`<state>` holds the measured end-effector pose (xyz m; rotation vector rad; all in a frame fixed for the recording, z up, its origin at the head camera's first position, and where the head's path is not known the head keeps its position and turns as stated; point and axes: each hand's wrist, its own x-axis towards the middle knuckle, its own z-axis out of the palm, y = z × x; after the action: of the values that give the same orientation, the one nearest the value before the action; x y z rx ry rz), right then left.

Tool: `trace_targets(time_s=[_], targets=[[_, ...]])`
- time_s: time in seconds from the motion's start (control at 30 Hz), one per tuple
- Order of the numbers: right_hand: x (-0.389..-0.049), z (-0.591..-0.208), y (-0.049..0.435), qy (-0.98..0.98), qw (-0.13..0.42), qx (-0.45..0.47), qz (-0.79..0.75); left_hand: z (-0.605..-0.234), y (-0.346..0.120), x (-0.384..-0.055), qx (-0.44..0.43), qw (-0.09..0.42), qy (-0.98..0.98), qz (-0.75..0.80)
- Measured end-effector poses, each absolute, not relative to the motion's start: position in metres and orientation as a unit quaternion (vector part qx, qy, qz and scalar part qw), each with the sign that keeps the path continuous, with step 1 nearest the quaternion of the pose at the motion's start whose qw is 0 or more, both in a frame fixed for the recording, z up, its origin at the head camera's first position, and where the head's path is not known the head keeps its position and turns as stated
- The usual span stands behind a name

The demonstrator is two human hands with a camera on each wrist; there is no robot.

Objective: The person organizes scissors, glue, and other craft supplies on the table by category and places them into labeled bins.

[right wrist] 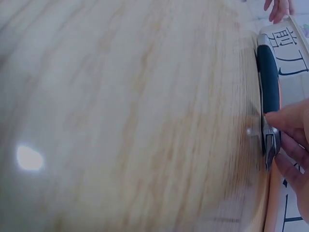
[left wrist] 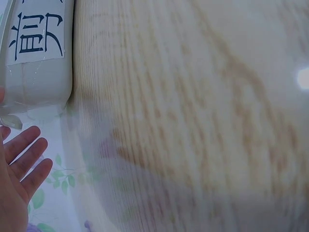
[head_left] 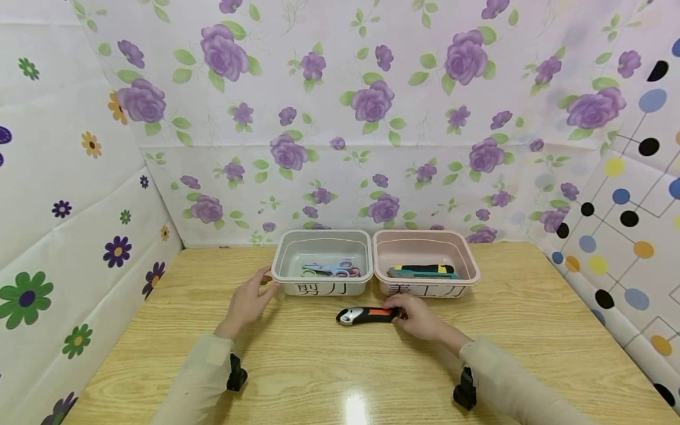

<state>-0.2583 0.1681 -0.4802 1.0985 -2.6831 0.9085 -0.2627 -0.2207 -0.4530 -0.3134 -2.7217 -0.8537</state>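
Observation:
A black utility knife (head_left: pixel 366 315) with an orange inlay and silver ends lies crosswise in front of two bins. My right hand (head_left: pixel 419 319) pinches its right end; in the right wrist view the thumb and fingers (right wrist: pixel 289 118) grip near the metal tip. The left hand (head_left: pixel 248 304) is at the left side of the grey bin (head_left: pixel 324 251), its fingers spread and extended; whether they touch the rim is hard to tell. Inside that bin are scissors (head_left: pixel 332 268) with blue and other coloured handles. The pink bin (head_left: pixel 419 248) beside it holds several utility knives (head_left: pixel 425 274).
Both bins stand side by side at the back of the wooden table (head_left: pixel 319 360), with labels in Chinese characters on their fronts. Behind rises a flowered cloth (head_left: pixel 329 118); patterned cloths also hang at left and right. A black camera (head_left: pixel 236 373) is strapped to each wrist.

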Motion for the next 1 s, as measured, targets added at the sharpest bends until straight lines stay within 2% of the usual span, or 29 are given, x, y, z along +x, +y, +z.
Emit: trace_targets(time_s=[0.4, 0.83, 1.0], targets=[[-0.262, -0.481, 0.168, -0.877, -0.002, 0.336, 0.343, -0.452, -0.221, -0.262, -0.106, 0.135, -0.938, -0.3], [-0.264, -0.487, 0.16, -0.879, 0.016, 0.341, 0.333, -0.455, -0.221, -0.264, -0.107, 0.136, -0.937, -0.304], [-0.263, -0.486, 0.159, -0.879, 0.0, 0.336, 0.338, -0.455, -0.221, -0.264, -0.107, 0.135, -0.936, -0.308]])
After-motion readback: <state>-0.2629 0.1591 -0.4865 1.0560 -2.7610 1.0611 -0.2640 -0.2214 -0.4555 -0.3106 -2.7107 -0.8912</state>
